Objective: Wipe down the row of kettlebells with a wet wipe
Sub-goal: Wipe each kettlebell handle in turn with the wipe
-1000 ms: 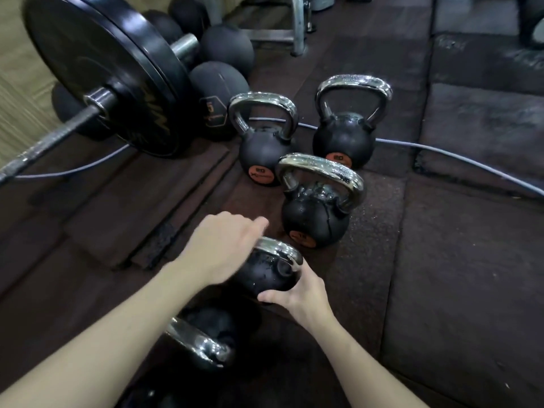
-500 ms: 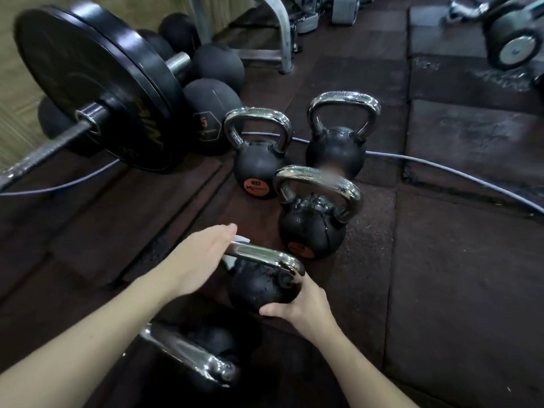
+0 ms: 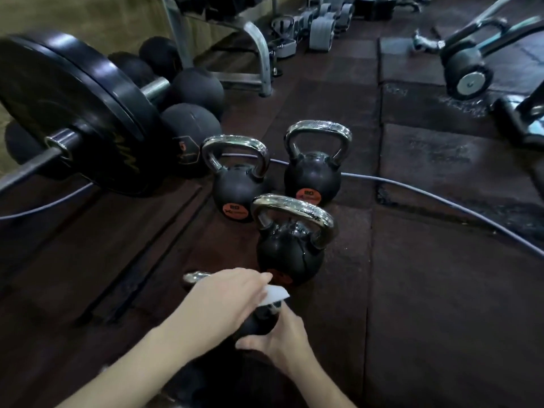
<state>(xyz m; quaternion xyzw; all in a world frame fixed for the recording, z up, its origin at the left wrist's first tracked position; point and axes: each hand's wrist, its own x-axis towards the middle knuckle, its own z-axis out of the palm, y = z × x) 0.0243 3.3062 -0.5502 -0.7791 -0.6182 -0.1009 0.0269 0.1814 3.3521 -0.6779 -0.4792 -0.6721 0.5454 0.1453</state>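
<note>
Several black kettlebells with chrome handles stand on the dark rubber floor. My left hand [image 3: 226, 301] lies over the handle of the nearest kettlebell [image 3: 262, 322] and holds a white wet wipe [image 3: 276, 295], which sticks out past the fingertips. One chrome end of that handle shows to the left of the hand. My right hand [image 3: 282, 340] grips the round body of this kettlebell from the front right. Just behind it stands a kettlebell with a wet shine [image 3: 290, 254]. Two more kettlebells [image 3: 235, 189] [image 3: 312, 178] with orange labels stand further back.
A barbell with a big black plate [image 3: 73, 113] lies at the left, with black medicine balls [image 3: 191, 125] behind it. A grey cable [image 3: 441, 198] runs across the floor behind the kettlebells. A metal rack frame [image 3: 259, 54] and wheeled equipment [image 3: 468, 72] stand at the back.
My left hand has slid rightward along the nearest kettlebell's handle, and the wipe now shows past its fingertips. The camera has tilted up, showing more of the room.
</note>
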